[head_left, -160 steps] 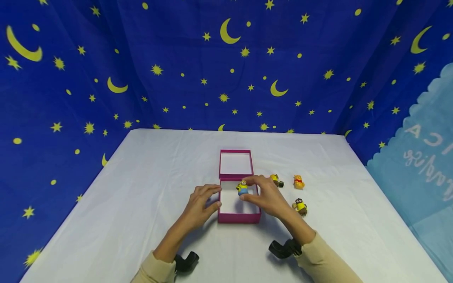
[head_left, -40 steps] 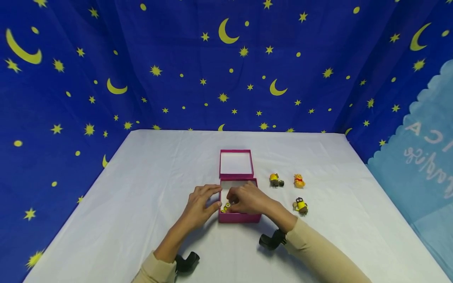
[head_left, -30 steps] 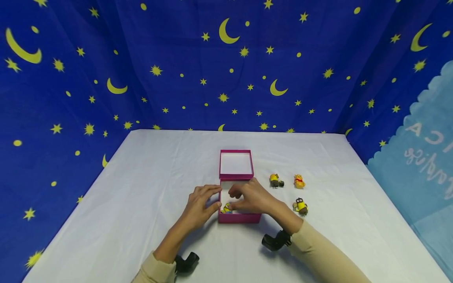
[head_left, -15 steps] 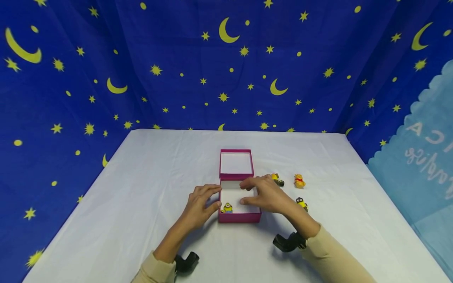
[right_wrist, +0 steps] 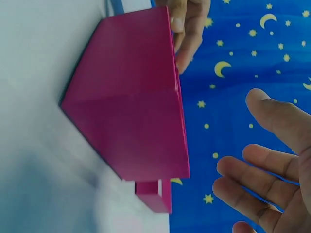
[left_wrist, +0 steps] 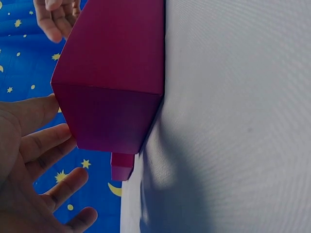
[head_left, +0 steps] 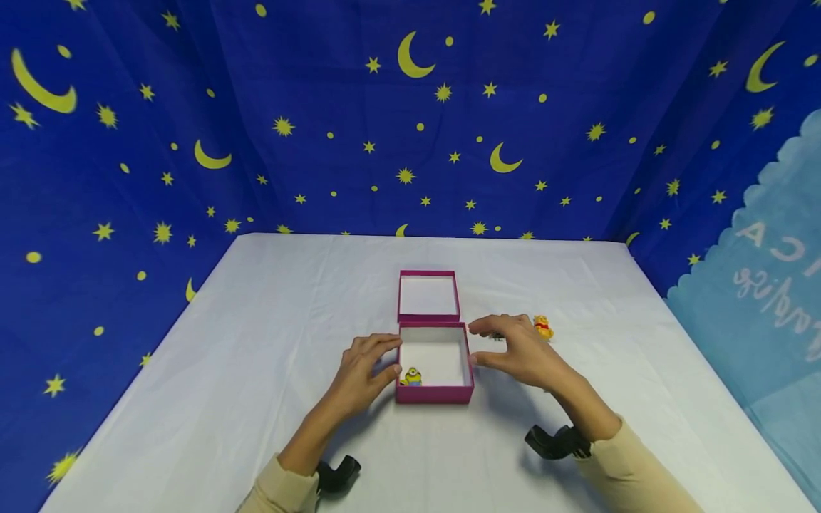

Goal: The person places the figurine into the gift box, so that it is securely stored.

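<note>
Boxed figurine (head_left: 413,377): head view only

Sleeves, two, plain light beige cloth, as seen from where I stand: left sleeve (head_left: 281,490), right sleeve (head_left: 631,467), the latter softly creased near its cuff. Wrist fittings, two, black, bent like pipe elbows: left fitting (head_left: 340,476), right fitting (head_left: 553,442). Left hand (head_left: 362,374), right hand (head_left: 527,354): both bare.

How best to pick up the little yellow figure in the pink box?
Probably pinch the yellow figure by its head, from above: it is in the near left corner of the pink box, where walls crowd two sides but the top is open.
</note>
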The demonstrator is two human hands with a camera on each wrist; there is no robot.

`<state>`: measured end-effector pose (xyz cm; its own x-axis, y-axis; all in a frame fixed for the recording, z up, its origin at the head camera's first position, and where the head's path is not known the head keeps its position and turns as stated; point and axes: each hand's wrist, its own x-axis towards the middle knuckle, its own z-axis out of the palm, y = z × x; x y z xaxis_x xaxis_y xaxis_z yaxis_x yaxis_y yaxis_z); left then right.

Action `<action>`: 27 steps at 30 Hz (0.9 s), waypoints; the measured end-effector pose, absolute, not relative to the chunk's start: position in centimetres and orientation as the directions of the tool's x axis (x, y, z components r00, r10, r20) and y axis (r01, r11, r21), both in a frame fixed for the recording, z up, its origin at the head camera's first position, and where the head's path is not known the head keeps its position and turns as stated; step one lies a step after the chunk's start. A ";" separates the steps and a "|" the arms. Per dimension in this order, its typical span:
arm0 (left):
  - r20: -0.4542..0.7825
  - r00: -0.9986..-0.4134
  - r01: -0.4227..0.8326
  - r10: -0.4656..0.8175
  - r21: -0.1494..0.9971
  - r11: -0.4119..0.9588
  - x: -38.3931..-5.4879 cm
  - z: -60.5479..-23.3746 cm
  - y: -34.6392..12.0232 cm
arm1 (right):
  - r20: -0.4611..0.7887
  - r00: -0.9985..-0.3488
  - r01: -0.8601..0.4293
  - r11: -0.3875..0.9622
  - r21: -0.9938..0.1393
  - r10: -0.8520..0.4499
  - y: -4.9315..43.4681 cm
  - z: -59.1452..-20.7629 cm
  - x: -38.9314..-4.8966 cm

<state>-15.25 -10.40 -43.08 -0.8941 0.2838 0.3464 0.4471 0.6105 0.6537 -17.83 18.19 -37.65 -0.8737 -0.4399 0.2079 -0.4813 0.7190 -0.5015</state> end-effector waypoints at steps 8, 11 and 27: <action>0.341 -0.895 0.445 0.286 0.651 0.615 -15.3 -43.1 -10.4 | 0.174 -0.908 -0.412 0.740 -0.532 -0.381 20.3 -37.9 -17.2; 0.346 -0.893 0.450 0.289 0.644 0.618 -15.3 -43.0 -10.4 | 0.163 -0.919 -0.389 0.753 -0.531 -0.359 21.0 -38.1 -17.1; 0.348 -0.891 0.454 0.293 0.644 0.615 -15.2 -42.9 -10.4 | 0.120 -0.950 -0.308 0.791 -0.529 -0.289 24.7 -39.7 -16.3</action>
